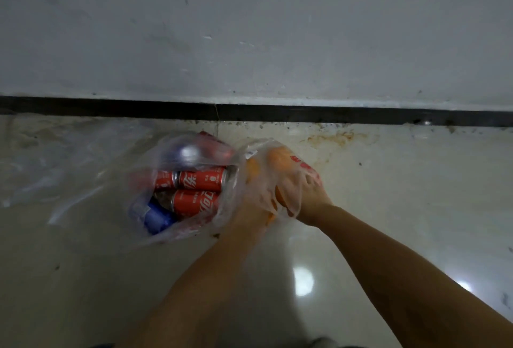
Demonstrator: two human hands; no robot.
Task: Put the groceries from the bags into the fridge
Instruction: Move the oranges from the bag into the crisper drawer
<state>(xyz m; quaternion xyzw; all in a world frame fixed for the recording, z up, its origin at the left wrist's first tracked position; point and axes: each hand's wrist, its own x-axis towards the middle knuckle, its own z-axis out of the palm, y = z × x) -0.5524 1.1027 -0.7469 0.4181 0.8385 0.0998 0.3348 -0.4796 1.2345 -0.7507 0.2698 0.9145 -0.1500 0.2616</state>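
Both grips, left hand (256, 200) and right hand (302, 195), clutch the orange bag (280, 164) beside Coca-Cola cans (204, 179).

Single head-worn view, steeply downward from above, facing floor (388, 209) and wall base (249, 42), fairly close.

This looks like a room in a lived-in home, seen at floor level. The floor (388, 209) is glossy pale tile that mirrors ceiling lights as bright spots, and it is stained brown near the wall. A dark skirting strip (305, 114) runs along the foot of a plain whitish wall (249, 28) that is scuffed and marked. Household shopping sits straight on the tiles: a thin clear plastic bag (227, 209) of red cola cans (202, 178) and a blue can (158, 218), and beside it a second bag (305, 167) holding orange fruit (277, 160).
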